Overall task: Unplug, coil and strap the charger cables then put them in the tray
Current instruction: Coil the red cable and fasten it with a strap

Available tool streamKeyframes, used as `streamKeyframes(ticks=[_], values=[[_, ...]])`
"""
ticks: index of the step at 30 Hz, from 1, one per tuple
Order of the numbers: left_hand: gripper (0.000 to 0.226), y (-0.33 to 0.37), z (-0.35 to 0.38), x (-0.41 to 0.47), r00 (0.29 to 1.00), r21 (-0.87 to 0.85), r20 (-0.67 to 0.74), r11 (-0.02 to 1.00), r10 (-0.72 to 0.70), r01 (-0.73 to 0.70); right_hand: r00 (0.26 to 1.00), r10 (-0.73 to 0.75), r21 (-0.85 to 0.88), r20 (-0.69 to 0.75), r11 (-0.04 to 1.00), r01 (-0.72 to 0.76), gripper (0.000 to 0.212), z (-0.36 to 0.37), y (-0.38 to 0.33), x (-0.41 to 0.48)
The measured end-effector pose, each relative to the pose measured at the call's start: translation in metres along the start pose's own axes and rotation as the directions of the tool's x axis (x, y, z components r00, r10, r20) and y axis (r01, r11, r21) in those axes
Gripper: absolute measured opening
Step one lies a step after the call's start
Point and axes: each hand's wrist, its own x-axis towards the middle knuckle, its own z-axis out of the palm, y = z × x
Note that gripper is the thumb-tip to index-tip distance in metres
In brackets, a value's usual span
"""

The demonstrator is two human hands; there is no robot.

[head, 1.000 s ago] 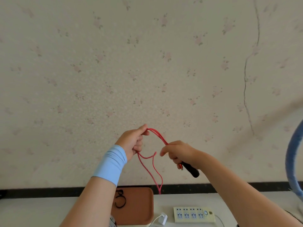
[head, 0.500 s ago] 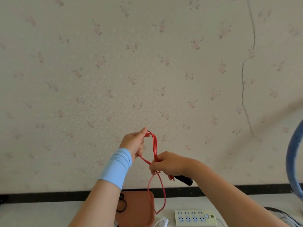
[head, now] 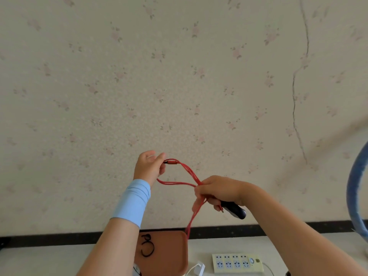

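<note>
While held above the bench, the red cable is pinched at one end by the left hand and gripped by the right hand.

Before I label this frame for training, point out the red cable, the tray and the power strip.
red cable (head: 188, 171): head view, on the upper slanting strands.
tray (head: 173, 255): head view, on its bare brown floor.
power strip (head: 237, 262): head view, on its socket face.

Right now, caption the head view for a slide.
Left hand and right hand loop a red cable above a brown tray.
</note>
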Motion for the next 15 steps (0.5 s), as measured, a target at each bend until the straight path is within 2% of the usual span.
streamKeyframes(ticks=[2, 3, 5, 7, 9, 10, 13, 15], values=[[0.054, -0.003, 0.001, -0.001, 0.985, -0.12, 0.005, 0.978, -0.171, 0.17, 0.994, -0.046, 0.102, -0.096, 0.993, 0.056, 0.02, -0.004, 0.0, -0.001], [0.053, -0.002, 0.002, -0.004, 0.965, -0.16, 0.032, 0.951, -0.262, 0.264, 0.989, -0.06, 0.128, -0.135, 0.989, 0.077, 0.022, -0.006, 0.0, -0.001], [0.046, -0.001, 0.005, -0.011, 0.894, -0.193, 0.142, 0.874, -0.424, 0.445, 0.982, -0.066, 0.15, -0.179, 0.984, 0.094, 0.025, -0.008, 0.0, 0.0], [0.053, -0.001, 0.01, -0.018, 0.807, -0.163, 0.303, 0.807, -0.507, 0.568, 0.981, -0.066, 0.132, -0.184, 0.987, 0.091, 0.026, -0.006, -0.001, 0.0], [0.055, -0.004, 0.017, -0.022, 0.756, -0.149, 0.426, 0.785, -0.498, 0.601, 0.982, -0.077, 0.112, -0.174, 0.989, 0.097, 0.027, -0.003, -0.004, 0.0], [0.051, -0.004, 0.021, -0.022, 0.756, -0.169, 0.449, 0.785, -0.477, 0.596, 0.982, -0.082, 0.108, -0.168, 0.989, 0.101, 0.027, -0.001, -0.005, 0.001], [0.026, 0.0, 0.029, -0.023, 0.817, -0.383, 0.408, 0.736, -0.406, 0.558, 0.988, -0.068, 0.083, -0.138, 0.993, 0.079, 0.024, 0.003, -0.006, 0.004], [0.03, 0.003, 0.029, -0.019, 0.843, -0.528, 0.376, 0.658, -0.385, 0.537, 0.993, -0.046, 0.06, -0.112, 0.997, 0.053, 0.023, 0.006, -0.005, 0.007]])
